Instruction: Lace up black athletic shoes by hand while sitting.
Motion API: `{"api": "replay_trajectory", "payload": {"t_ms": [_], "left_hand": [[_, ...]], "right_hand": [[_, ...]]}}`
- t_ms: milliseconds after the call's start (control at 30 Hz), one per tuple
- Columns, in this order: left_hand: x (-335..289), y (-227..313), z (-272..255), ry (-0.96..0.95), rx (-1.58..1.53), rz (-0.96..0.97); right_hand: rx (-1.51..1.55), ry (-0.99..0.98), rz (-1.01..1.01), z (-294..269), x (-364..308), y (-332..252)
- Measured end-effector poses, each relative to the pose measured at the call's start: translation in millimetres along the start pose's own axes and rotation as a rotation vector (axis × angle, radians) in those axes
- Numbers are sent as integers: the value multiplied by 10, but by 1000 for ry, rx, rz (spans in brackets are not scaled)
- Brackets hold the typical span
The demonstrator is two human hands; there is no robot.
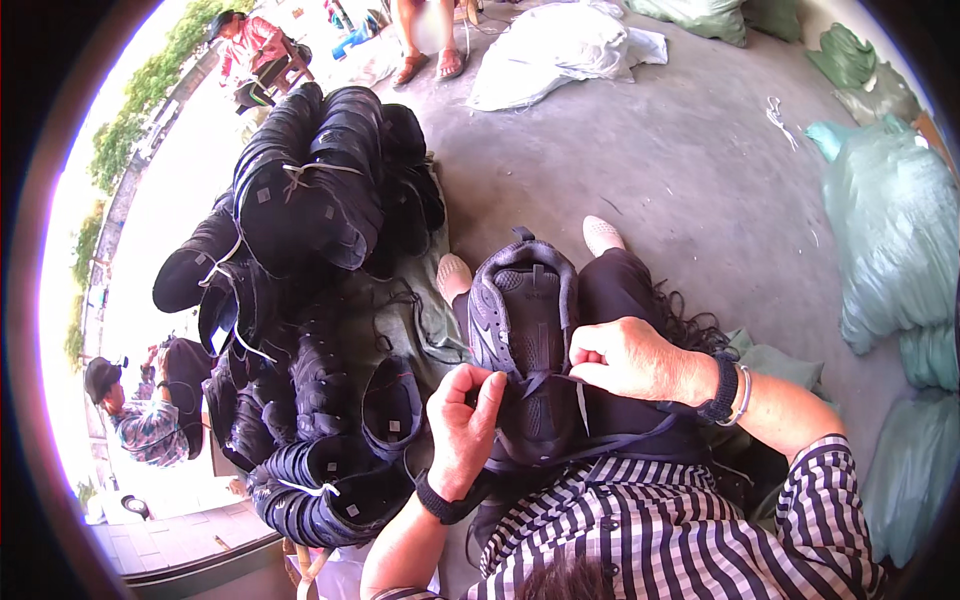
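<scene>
The dark shoe rests on the person's lap, toe near and heel far, its opening upward; this placement appears to give both hands direct access to the front. The lace crosses the tongue between the hands. The left hand pinches the lace between thumb and forefinger at the left edge; the right hand is closed in a similar pinch at the right edge. The opposed grips likely hold the strand taut. A bunch of dark strands lies over the right thigh, apparently within easy reach. To the left, nested dark shoe uppers are stacked, some bound with white ties, presumably to keep each bundle together. Green sacks stand far right; a white sack lies on the far floor.
</scene>
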State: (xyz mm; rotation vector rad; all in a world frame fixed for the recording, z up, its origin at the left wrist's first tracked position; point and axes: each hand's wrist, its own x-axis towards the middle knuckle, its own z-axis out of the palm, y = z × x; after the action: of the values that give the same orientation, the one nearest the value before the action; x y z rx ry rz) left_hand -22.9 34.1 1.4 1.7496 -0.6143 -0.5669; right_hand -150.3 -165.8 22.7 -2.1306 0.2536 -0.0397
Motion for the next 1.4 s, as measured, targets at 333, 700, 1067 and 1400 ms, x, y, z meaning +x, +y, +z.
{"api": "replay_trajectory", "payload": {"t_ms": [333, 700, 1067, 1400], "left_hand": [[262, 601, -75, -208, 1055, 550], [641, 765, -73, -664, 1371, 1131], [614, 630, 116, -642, 1096, 628], [650, 491, 440, -344, 78, 95]], "right_hand": [[-607, 130, -441, -87, -11, -71], [-840, -20, -698, -117, 185, -175], [-585, -113, -625, -254, 119, -119], [-688, 4, -630, -223, 23, -88]]}}
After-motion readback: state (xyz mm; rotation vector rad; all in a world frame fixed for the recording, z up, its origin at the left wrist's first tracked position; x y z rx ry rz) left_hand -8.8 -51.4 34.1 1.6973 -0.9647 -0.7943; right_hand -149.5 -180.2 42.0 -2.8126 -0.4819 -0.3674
